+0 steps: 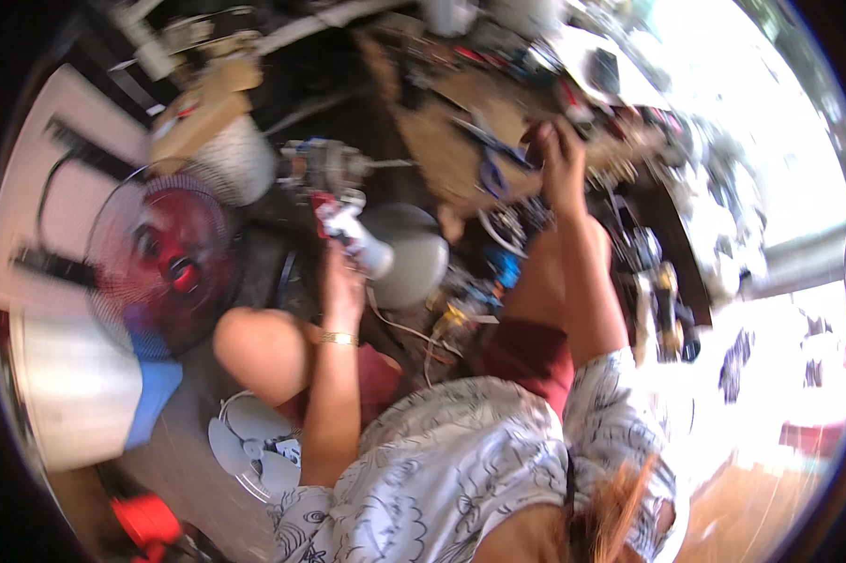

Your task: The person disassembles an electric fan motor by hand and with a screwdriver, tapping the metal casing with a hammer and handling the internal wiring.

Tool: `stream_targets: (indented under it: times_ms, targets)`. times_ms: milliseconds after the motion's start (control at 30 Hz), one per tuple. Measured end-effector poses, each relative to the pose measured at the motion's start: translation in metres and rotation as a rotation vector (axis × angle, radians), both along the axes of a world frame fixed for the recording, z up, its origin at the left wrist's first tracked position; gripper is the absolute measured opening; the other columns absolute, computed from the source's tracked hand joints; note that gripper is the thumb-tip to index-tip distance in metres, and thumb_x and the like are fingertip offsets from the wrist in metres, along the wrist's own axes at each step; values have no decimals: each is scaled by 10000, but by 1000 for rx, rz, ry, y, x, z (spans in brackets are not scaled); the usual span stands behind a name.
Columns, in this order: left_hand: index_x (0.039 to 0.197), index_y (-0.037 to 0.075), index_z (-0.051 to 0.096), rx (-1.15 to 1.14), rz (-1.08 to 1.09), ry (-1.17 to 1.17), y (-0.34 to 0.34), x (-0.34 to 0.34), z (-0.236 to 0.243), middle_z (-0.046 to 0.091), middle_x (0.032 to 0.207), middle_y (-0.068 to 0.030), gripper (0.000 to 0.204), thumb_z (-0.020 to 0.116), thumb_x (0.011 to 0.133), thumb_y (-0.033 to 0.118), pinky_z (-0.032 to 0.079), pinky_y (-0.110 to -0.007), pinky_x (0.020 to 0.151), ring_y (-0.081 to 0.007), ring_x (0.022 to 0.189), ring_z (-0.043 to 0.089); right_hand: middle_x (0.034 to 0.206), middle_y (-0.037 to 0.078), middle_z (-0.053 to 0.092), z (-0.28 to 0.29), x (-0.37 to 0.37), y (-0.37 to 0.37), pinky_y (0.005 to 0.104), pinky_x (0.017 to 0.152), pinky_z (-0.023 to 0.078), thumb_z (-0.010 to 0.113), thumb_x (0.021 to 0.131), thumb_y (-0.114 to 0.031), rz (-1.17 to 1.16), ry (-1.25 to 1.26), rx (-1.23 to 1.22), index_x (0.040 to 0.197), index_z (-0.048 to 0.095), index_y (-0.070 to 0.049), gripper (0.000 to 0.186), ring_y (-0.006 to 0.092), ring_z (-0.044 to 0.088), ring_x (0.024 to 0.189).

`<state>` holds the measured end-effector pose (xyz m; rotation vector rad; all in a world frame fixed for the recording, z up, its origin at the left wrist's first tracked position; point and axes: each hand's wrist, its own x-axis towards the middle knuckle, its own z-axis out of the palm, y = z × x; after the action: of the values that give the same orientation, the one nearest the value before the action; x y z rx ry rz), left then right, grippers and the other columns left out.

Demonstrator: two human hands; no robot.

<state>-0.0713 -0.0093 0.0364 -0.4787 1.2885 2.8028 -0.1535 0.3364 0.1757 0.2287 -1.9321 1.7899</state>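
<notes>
My left hand (343, 277) is closed on a white and red cylindrical object (355, 235), perhaps a can or bottle, blurred. It is held in front of a metal motor-like part (322, 169) and beside a pale round piece (415, 255). My right hand (556, 159) is raised over a brown board (432, 131), fingers curled; what they hold, if anything, is too blurred to make out. Just left of those fingers are blue-handled scissors or shears (493, 169). A white cord (395, 324) runs down between my legs.
A fan with red blades (165, 235) stands at left, near a cardboard box (198, 122). White fan blades (249, 446) lie on the floor at lower left, above a red object (146, 521). Tools and small parts (648, 244) crowd the right, beside a bright opening.
</notes>
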Motion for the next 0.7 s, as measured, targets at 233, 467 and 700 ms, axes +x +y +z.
stream_targets:
  times_ms: [233, 467, 700]
  targets:
    - [1190, 145, 531, -63, -9, 4, -5, -5, 10, 592, 1119, 13, 350, 533, 967, 415, 435, -272, 783, -126, 979, 542, 799, 167, 669, -82, 93, 226, 357, 607, 541, 562, 929, -254, -248, -928, 522, 909, 626, 46, 308, 216, 675, 722]
    - [1158, 159, 554, -234, 46, -58, -17, 9, 17, 640, 1056, -4, 272, 590, 951, 333, 429, -262, 733, -111, 900, 591, 1267, 115, 595, -284, 133, 184, 600, 903, 493, 583, 854, -154, -122, -1503, 1354, 1159, 646, -80, 320, 332, 580, 1158]
    - [1084, 154, 600, -275, 53, -60, 0, -3, 21, 679, 970, 8, 193, 600, 949, 292, 470, -266, 677, -110, 846, 637, 1239, 52, 640, -338, 143, 241, 474, 774, 538, 620, 853, -229, -288, -1728, 1464, 1117, 707, -154, 288, 270, 638, 1087]
